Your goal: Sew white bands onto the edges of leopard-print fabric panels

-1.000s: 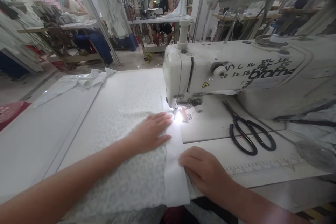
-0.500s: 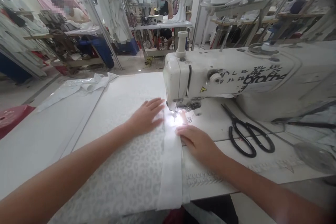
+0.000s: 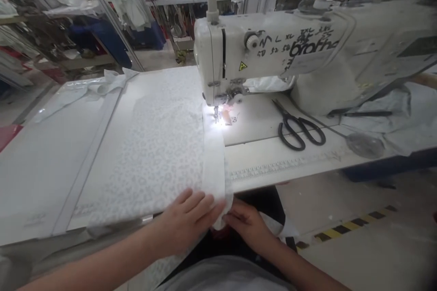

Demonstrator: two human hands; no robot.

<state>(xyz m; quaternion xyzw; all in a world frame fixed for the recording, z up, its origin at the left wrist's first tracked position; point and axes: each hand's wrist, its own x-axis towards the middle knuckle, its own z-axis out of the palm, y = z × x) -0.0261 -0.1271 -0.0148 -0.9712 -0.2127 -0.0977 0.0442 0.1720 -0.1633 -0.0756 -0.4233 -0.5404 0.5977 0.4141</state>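
Note:
Pale leopard-print fabric (image 3: pixel 160 145) lies over the sewing table, with a plain white fabric strip (image 3: pixel 214 159) along its right side. The strip runs from under the lit needle and presser foot (image 3: pixel 216 113) to the table's front edge. At that edge my left hand (image 3: pixel 191 218) is closed over the strip's near end, fingers bent on top. Beside it, my right hand (image 3: pixel 247 223) pinches the strip's right edge between thumb and fingers. The fabric's near end drops below the tabletop, partly hidden by my hands.
The white sewing machine (image 3: pixel 273 50) stands above the work. Black-handled scissors (image 3: pixel 297 127) lie right of the needle, behind a printed ruler scale (image 3: pixel 266 169). Fabric scraps (image 3: pixel 105 82) rest at the far left; more cloth (image 3: pixel 378 109) lies right. Other workstations stand beyond.
Both hands have moved from beside the needle back to the table's front edge and now grip the strip's near end. The view has tilted down, showing my lap.

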